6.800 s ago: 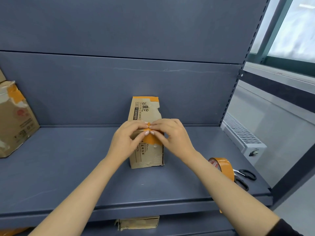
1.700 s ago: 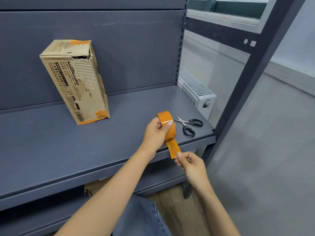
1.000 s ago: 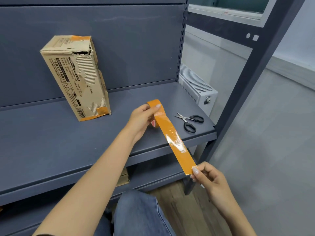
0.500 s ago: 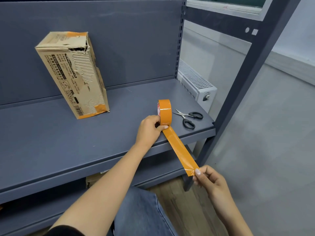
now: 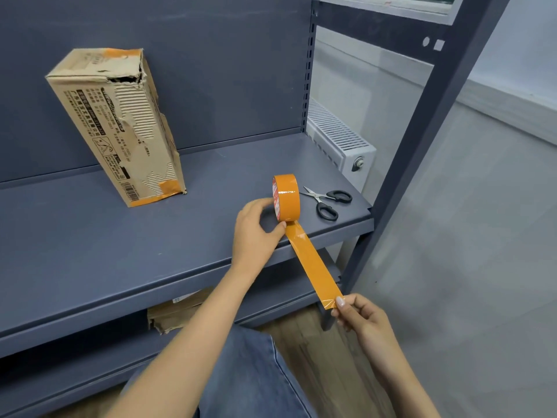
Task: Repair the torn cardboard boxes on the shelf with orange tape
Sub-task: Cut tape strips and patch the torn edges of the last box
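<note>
A torn cardboard box (image 5: pixel 120 125) stands upright on the grey shelf (image 5: pixel 105 236) at the back left, with orange tape on its top and bottom edges and a ragged hole near the top. The orange tape roll (image 5: pixel 286 197) stands on edge near the shelf's front right. My left hand (image 5: pixel 256 233) holds the roll from the left, thumb by its base. A pulled-out tape strip (image 5: pixel 313 263) runs down past the shelf edge to my right hand (image 5: pixel 358 315), which pinches its free end.
Black-handled scissors (image 5: pixel 327 202) lie on the shelf just right of the roll. Another cardboard box (image 5: pixel 174 309) sits on the lower shelf. A dark upright post (image 5: pixel 422 146) frames the shelf's right side, with a white radiator (image 5: pixel 337 140) behind.
The box was left standing on the shelf. I pulled a strip off the roll, then set the roll on the shelf; in the last half second the hands barely moved.
</note>
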`<state>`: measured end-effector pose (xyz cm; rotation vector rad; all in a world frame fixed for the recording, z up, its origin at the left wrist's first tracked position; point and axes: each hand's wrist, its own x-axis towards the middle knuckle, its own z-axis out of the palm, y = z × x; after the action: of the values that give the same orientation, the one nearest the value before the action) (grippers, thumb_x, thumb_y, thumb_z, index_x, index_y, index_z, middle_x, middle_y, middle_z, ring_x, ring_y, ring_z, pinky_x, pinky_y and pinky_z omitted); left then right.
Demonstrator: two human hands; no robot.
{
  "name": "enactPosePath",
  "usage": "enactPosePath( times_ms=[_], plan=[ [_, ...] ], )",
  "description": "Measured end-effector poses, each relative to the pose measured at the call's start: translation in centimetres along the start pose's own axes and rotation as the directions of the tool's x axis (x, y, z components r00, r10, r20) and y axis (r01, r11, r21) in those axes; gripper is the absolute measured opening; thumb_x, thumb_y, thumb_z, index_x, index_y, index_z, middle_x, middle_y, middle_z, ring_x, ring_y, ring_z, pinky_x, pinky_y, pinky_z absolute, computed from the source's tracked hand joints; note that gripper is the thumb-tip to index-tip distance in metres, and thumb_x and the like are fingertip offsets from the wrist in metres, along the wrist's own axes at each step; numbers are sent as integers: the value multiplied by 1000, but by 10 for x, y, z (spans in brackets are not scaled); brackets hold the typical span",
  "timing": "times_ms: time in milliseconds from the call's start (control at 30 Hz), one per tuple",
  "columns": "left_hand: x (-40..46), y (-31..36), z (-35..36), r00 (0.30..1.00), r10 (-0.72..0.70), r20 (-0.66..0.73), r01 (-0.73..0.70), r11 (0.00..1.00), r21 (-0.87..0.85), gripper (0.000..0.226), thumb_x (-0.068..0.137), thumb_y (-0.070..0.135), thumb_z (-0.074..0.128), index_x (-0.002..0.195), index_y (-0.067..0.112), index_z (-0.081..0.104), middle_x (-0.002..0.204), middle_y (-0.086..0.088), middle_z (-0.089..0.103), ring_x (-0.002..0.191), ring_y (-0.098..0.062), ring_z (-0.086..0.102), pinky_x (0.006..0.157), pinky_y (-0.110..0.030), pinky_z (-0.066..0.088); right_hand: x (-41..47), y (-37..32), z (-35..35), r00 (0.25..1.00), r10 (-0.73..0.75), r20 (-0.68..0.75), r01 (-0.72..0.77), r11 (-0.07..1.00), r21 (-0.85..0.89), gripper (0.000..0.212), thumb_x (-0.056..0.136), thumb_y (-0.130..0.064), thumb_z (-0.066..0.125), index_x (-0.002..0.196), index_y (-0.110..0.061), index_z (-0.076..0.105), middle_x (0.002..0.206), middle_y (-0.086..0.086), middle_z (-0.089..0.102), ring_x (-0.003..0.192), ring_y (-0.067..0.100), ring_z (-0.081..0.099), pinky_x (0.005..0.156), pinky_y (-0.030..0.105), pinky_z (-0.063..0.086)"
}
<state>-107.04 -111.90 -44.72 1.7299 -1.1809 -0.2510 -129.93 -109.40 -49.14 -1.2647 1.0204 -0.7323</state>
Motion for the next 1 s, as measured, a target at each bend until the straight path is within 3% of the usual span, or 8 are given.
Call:
enactPosePath(
  times_ms=[100,200,267,333,433,633,833,1000],
  plan=[
    [-34,15,4,979,-159,-124,129,968,-215,37,83,11,72,111,25,54,115,10,52,109,-3,49,89,-5,37,0,0,1,1000,5,3,-5,1000,-16,22,96,-14,55,79,-3,65,69,0,64,63,4,54,60,12,44],
    [-73,25,13,945,-309,-108,245,887,-391,29,84,10,71,100,28,54,107,5,59,99,-8,58,83,-13,45,0,1,2,1000,1,5,-1,1000,-1,22,96,-14,55,81,-1,65,70,1,64,63,5,53,61,12,43],
    [-97,29,21,893,-448,30,409,785,-465,24,84,13,72,97,23,55,100,0,62,92,-10,61,77,-14,47,0,1,3,1000,-5,0,5,1000,14,22,96,-13,56,83,2,66,70,1,64,62,5,52,60,12,43],
    [-112,34,29,759,-564,325,649,617,-445,19,85,20,72,100,18,59,96,2,68,90,-8,64,77,-14,49,-1,1,6,1000,-16,5,16,1000,15,21,96,-11,56,82,1,66,69,2,64,62,6,52,59,12,43],
    [-124,36,37,598,-543,589,801,393,-452,12,89,17,68,97,8,68,89,-4,73,87,-13,67,90,-28,54,-2,3,9,999,-29,31,29,1000,6,21,96,-13,56,82,-2,67,72,8,67,68,11,57,62,17,46],
    [-121,27,39,630,-587,508,769,379,-516,19,85,9,70,102,0,67,96,-12,74,95,-25,70,88,-30,55,-1,8,6,999,-37,-8,36,998,-45,18,95,-13,57,85,-8,71,75,5,69,68,12,56,64,19,46],
    [-124,28,41,638,-635,435,750,387,-536,18,81,7,74,97,2,69,89,-11,74,77,-13,72,76,-23,57,-7,16,1,977,-213,-12,177,840,-512,13,94,-21,60,97,-33,66,80,-7,69,71,10,62,64,24,51],
    [-123,31,44,638,-642,426,750,390,-534,16,80,8,76,94,4,69,83,-9,74,74,-11,71,72,-21,56,-14,23,0,981,-188,-40,137,829,-542,26,93,-17,56,106,-38,61,78,-5,68,72,12,62,70,33,53]
  ],
)
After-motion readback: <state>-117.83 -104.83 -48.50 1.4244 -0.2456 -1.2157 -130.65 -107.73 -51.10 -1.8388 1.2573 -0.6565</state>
